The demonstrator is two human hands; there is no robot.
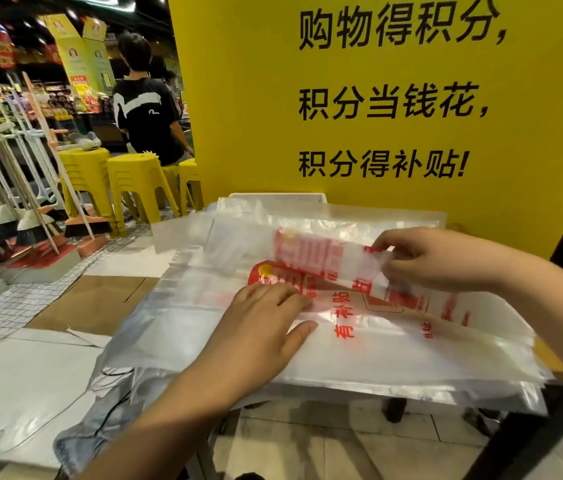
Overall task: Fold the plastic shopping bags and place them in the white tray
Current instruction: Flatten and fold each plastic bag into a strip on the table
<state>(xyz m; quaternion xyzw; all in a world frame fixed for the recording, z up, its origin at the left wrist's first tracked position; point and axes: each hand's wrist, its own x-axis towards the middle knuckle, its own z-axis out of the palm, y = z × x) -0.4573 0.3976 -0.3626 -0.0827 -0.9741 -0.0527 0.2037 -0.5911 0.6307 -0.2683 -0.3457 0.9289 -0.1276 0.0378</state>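
A clear plastic shopping bag with red print [346, 306] lies on top of a wide stack of clear bags [176, 327] that covers the table. My left hand [266, 323] presses flat on the printed bag near its left side, fingers straight. My right hand [425, 258] pinches the bag's far edge and holds that flap lifted and partly folded over. The white tray [273, 196] shows only as a pale rim behind the stack, against the yellow wall.
A yellow wall with black lettering [394, 98] stands right behind the table. Yellow stools [134, 181] and a rack of brooms [24, 188] are at the left. A person in a black shirt [145, 112] stands beyond the stools. Bags overhang the table's front edge [411, 393].
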